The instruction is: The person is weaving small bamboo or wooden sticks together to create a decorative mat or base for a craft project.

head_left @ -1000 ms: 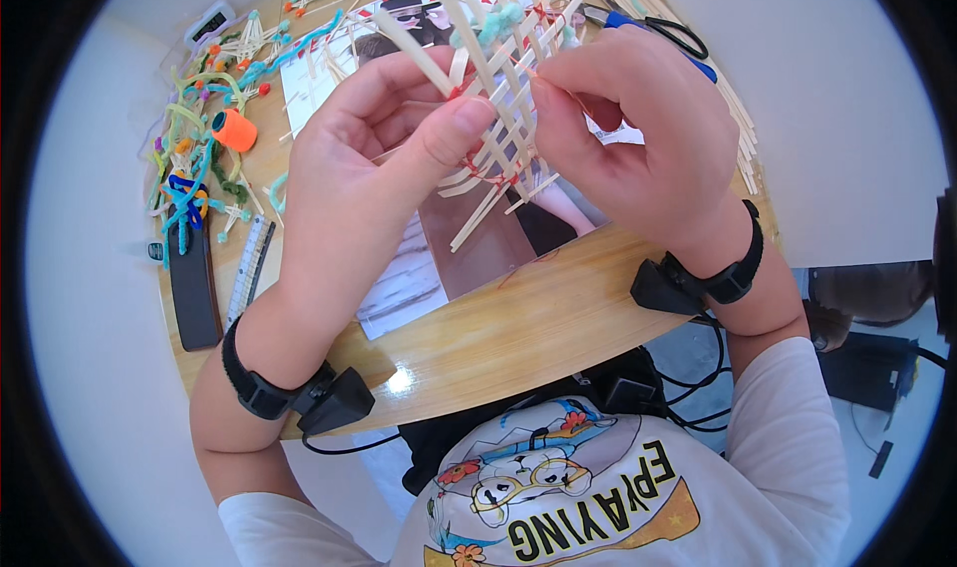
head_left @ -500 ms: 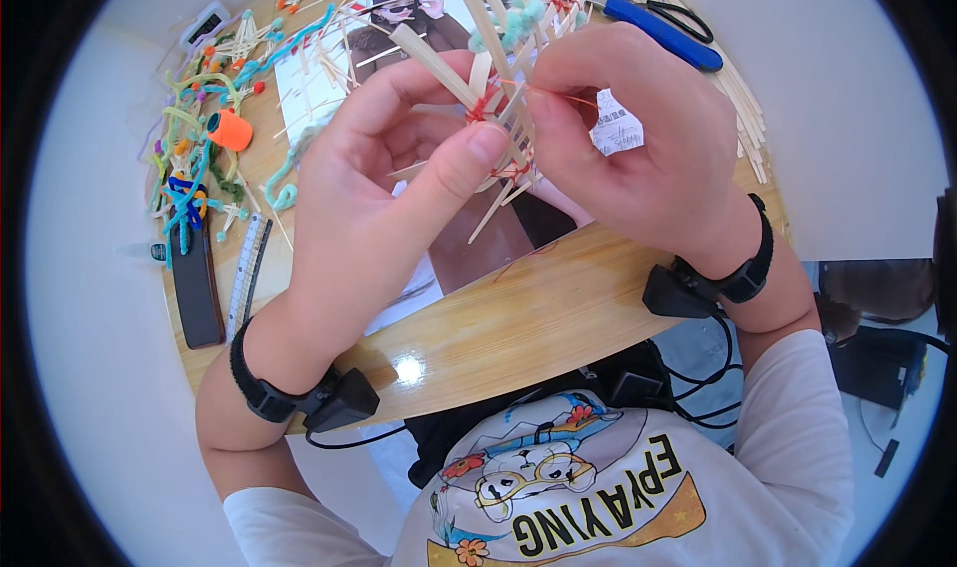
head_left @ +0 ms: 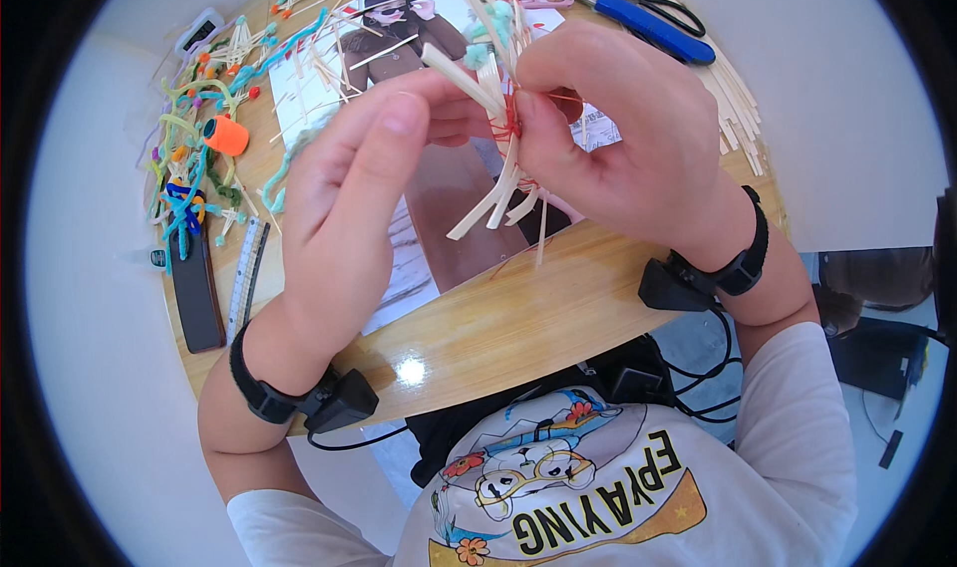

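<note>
A frame of pale wooden sticks [head_left: 485, 94], bound with red thread [head_left: 510, 119] at its crossings, is held up over the middle of the table. Against its right side, my right hand [head_left: 628, 134] is closed, thumb and forefinger pinching the red thread by the binding; a strand shows in the loop of the fingers. My left hand [head_left: 349, 188] is open on the left, its thumb raised off the sticks and its fingers reaching behind them. A mint-green fuzzy stem [head_left: 488, 39] is wound on the upper part. Some stick ends are hidden behind my right hand.
A printed photo sheet [head_left: 399, 64] lies under the work, with loose sticks on it. Colourful fuzzy-stem pieces, an orange spool [head_left: 226, 136], a dark flat case [head_left: 197, 293] and a ruler [head_left: 244, 273] are at left. Blue-handled pliers [head_left: 653, 27] and spare sticks [head_left: 738, 119] lie far right.
My left thumb has lifted off the sticks and moved left. The stick frame has turned, its lower ends now spreading down differently. My right hand has shifted slightly left, still pinching.
</note>
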The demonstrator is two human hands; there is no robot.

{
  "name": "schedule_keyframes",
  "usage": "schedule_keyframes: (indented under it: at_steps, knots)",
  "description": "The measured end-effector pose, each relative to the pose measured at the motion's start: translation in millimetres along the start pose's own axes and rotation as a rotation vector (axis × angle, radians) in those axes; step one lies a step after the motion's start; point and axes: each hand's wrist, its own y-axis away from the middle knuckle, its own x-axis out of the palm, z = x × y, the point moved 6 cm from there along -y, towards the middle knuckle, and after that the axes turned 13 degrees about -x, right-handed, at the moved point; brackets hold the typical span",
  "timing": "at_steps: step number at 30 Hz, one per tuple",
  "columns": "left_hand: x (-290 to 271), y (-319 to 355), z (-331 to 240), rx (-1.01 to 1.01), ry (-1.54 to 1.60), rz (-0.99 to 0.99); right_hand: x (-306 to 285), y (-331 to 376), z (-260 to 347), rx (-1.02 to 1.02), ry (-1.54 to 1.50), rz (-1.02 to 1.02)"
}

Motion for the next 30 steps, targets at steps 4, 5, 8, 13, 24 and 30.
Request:
schedule_keyframes:
  at_steps: [4,5,8,13,24,30]
  knots:
    - [3,2,5,-0.025,-0.095,-0.141,0,-2,2,0.026,-0.029,0.031]
    - [1,3,6,-0.011,-0.083,-0.184,1,-2,3,0.021,-0.044,0.031]
    - [-4,5,6,0.004,-0.1,-0.244,4,-1,3,0.0,-0.075,0.028]
    - [-6,3,2,-0.032,-0.164,-0.244,3,-1,5,-0.003,-0.094,0.054]
    - [-22,-1,-3,0.101,-0.25,-0.177,24,16,-17,0.463,-0.721,0.064]
    - [-21,-2,-2,0.13,-0.263,-0.245,28,19,-20,0.547,-0.867,0.022]
